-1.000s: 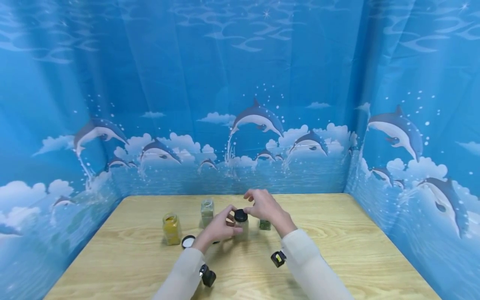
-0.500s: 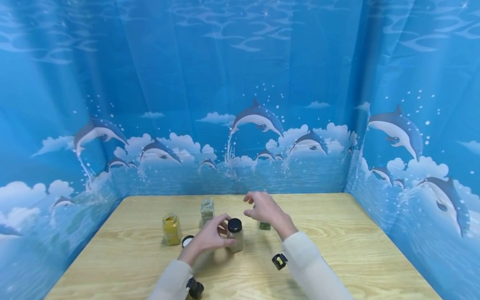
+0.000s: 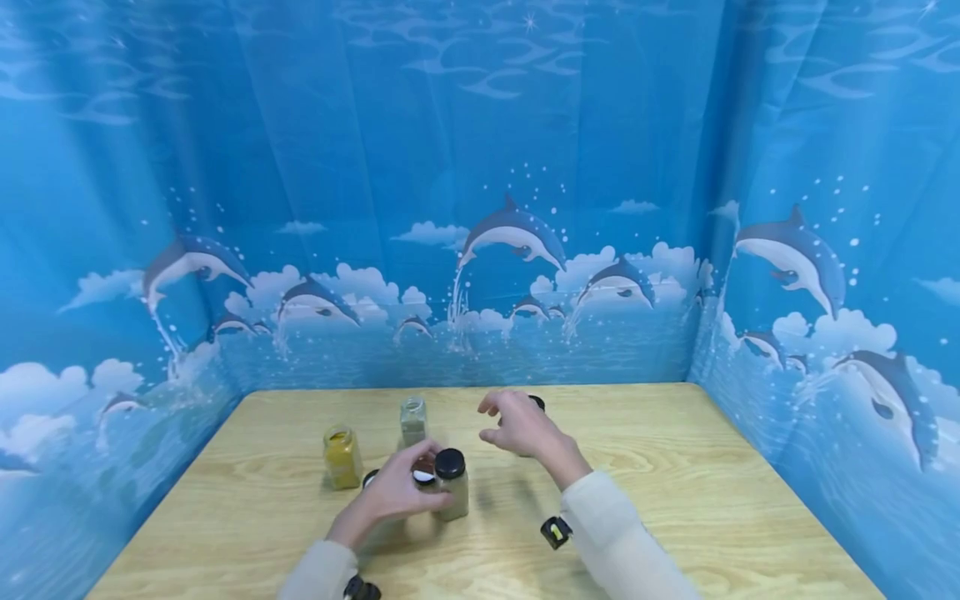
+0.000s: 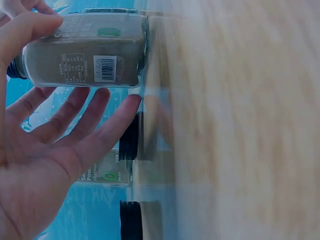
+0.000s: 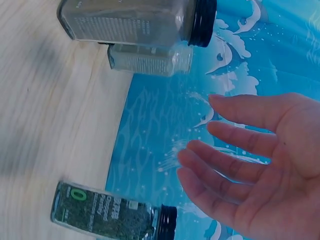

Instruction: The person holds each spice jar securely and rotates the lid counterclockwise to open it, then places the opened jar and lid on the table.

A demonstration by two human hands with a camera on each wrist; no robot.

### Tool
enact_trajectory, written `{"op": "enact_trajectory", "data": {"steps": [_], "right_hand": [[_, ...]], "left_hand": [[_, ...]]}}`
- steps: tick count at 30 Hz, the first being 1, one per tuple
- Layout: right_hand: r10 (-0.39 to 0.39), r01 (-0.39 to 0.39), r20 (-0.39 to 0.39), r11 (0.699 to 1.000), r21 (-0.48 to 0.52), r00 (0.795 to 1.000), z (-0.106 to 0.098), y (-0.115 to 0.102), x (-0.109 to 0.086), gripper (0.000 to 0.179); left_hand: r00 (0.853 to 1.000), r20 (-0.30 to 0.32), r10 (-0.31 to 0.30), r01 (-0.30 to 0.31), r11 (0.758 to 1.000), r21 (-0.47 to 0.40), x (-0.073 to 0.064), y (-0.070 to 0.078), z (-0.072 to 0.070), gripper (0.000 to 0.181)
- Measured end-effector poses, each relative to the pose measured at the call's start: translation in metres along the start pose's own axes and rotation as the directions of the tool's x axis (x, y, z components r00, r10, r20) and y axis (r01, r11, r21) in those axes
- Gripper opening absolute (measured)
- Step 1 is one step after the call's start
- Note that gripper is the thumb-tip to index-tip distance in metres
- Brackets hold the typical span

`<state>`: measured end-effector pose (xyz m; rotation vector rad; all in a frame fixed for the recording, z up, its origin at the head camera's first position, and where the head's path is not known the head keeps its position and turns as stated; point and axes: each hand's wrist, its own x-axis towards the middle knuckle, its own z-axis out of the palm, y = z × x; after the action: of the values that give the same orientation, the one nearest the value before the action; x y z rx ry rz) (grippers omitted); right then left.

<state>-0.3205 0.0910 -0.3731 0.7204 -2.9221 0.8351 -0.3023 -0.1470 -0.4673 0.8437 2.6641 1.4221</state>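
Note:
A square glass spice jar (image 3: 452, 492) with a black lid and grey-brown powder stands at the middle of the table. My left hand (image 3: 401, 485) grips it from the left, thumb on the near side and fingers on the far side. The left wrist view shows the label and barcode on this spice jar (image 4: 85, 60). My right hand (image 3: 521, 423) hovers to the right with loosely bent fingers, holding nothing. Behind it, mostly hidden in the head view, stands a black-lidded jar of green dried herbs (image 5: 107, 212).
A lidless jar of yellow powder (image 3: 342, 460) stands at the left, and a lidless jar of grey-green powder (image 3: 413, 423) farther back. Two black lids with white insides lie near my left hand, one lid (image 3: 423, 477) behind its fingers, the other lid (image 3: 371, 477) partly covered by it.
My left hand has brought the spice jar left and nearer to me, out from beside the right hand. The right hand has shifted slightly left, still holding nothing.

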Motion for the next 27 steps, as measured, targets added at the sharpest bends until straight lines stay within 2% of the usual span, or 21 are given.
{"op": "enact_trajectory", "data": {"steps": [3,9,17,27], "right_hand": [[-0.024,0.024,0.014,1.000,-0.010,1.000,0.003,-0.002,0.000,0.033],[-0.065,0.066,0.023,0.998,-0.018,0.998,0.010,-0.007,-0.001,0.030],[-0.100,0.101,0.043,0.995,-0.021,0.994,0.014,-0.013,-0.005,0.030],[-0.157,0.162,0.074,0.985,-0.066,0.985,0.019,-0.024,-0.014,0.031]], "left_hand": [[1.000,0.009,0.006,-0.006,1.000,-0.026,-0.002,-0.001,-0.001,0.049],[0.999,0.009,-0.035,0.035,0.999,-0.038,-0.005,0.000,-0.002,0.044],[0.995,0.020,-0.098,0.097,0.995,0.031,-0.010,0.006,-0.011,0.048],[0.995,0.031,-0.095,0.094,0.995,0.027,-0.017,0.008,-0.017,0.048]]}}
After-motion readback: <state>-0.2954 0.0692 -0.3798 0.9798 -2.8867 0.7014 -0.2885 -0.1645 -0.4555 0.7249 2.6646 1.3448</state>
